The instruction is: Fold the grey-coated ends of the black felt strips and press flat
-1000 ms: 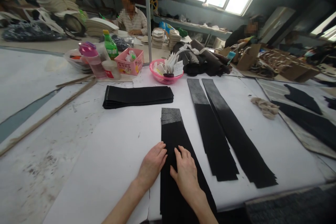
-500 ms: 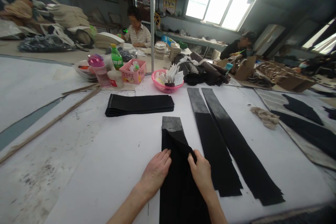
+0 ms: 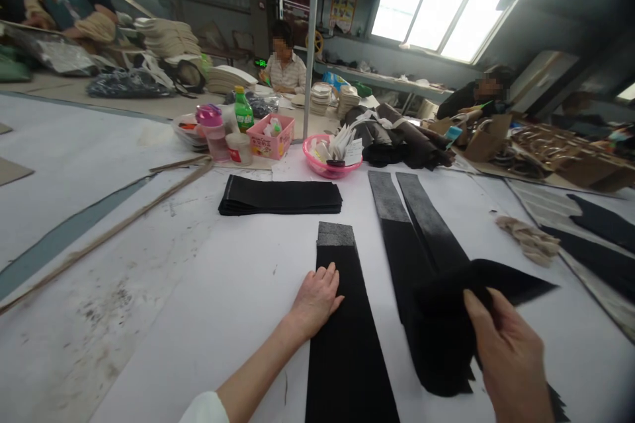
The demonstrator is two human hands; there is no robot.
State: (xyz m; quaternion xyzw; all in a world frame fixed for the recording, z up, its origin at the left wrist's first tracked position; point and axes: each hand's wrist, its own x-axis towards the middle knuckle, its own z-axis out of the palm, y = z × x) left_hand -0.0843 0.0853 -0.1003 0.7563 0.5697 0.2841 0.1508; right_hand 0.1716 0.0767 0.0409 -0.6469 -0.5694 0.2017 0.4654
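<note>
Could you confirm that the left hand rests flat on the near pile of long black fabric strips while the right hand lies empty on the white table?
Not quite: the head view shows the right hand gripping a lifted black fabric strip above the white table. The left hand does rest flat on the near pile of long black fabric strips.

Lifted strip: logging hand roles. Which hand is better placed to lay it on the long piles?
Likely right: the right hand grips the strip over those piles; the left hand presses the near stack.
</note>
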